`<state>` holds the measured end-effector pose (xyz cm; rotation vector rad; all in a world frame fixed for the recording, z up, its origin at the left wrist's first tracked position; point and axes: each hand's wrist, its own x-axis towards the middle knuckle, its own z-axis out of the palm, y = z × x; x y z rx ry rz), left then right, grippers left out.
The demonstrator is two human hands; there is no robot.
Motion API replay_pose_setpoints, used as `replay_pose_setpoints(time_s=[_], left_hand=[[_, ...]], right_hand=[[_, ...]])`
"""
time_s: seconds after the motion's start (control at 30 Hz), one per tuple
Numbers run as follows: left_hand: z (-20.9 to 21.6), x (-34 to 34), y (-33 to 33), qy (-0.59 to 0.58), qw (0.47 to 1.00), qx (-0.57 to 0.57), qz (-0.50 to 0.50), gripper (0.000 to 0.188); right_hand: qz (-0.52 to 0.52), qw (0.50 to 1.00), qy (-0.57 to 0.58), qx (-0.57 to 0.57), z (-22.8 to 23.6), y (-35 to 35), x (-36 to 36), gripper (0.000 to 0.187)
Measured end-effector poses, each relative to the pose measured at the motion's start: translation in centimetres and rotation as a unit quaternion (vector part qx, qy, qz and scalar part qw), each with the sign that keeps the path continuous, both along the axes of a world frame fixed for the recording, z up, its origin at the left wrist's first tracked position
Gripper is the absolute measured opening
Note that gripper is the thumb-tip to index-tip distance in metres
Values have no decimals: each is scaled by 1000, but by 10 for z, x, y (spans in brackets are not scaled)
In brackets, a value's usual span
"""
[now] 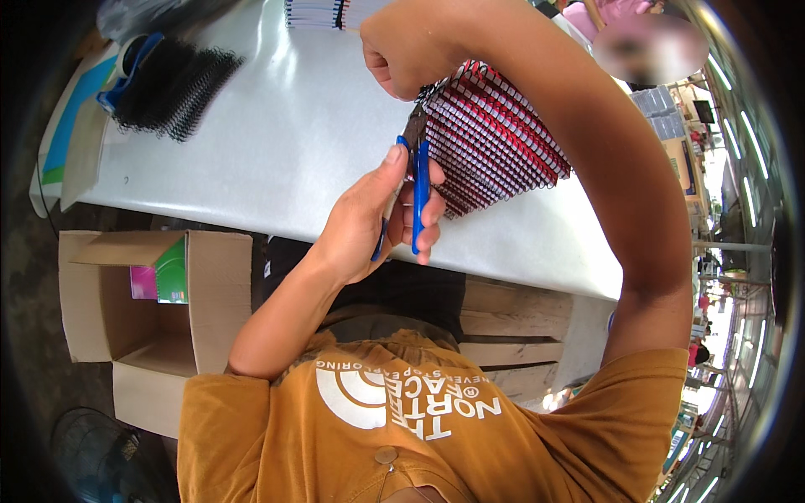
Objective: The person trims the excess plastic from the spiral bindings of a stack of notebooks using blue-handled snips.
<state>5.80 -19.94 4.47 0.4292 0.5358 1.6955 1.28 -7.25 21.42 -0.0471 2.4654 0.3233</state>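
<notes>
The left hand point(369, 205) grips pliers point(422, 197) at a corner of the coil stack point(495, 138); the right hand point(411, 46) curls its fingers nearby, whether grasping I cannot tell

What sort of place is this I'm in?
Probably a bookbinding workshop: black binding coils lie on the table, a coil-bound stack sits nearby, and your left hand grips blue-handled pliers.

White lettering point(449, 411) (upside down from above), curved white emblem point(335, 401), mustard T-shirt point(310, 457) front.
</notes>
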Motion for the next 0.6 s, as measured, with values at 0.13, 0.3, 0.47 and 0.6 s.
replay_pose_setpoints(time_s=[0.13,0.3,0.47,0.6], left_hand=[[18,9,8,-43,994,-96,12,56],[-15,-13,9,-61,993,67,-71,60],[3,1,0,46,997,-52,-18,62],[3,3,5,35,999,-27,-11,61]], right_hand=[[-27,999,1,29,-5,-6,2,25],[-30,999,-4,-31,8,-1,10,23],[-67,992,66,-83,-7,6,13,18],[-3,987,78,-142,-18,24,10,17]])
